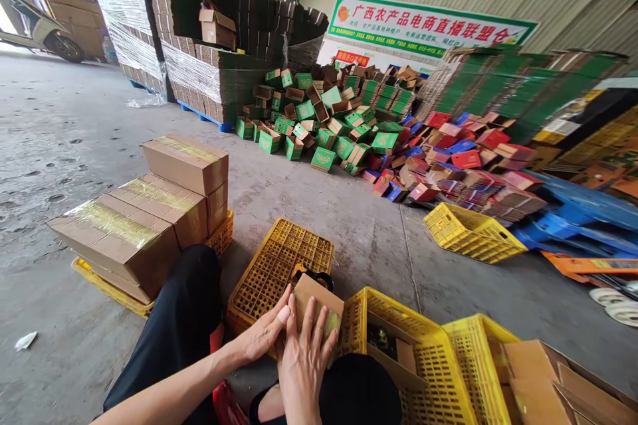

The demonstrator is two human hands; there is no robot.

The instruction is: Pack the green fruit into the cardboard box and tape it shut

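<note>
A small cardboard box [314, 293] with yellowish tape on its top stands over the near right corner of an upturned yellow crate [286, 255]. My left hand [262, 335] holds the box at its left side, some of its fingers hidden. Across the taped top lies my right hand [303, 345], flat with fingers spread. Just behind the box, a black and orange tape dispenser [319, 273] rests on the crate, partly covered. At my right knee, an upright yellow crate [428, 352] contains cardboard pieces and something dark.
Taped cardboard boxes [144, 206] are stacked on a yellow crate at left. More flat cardboard [543, 378] fills a crate at right. Farther off are another yellow crate [473, 236], blue pallets [578, 212], and heaps of green cartons [323, 159] and red cartons [466, 159].
</note>
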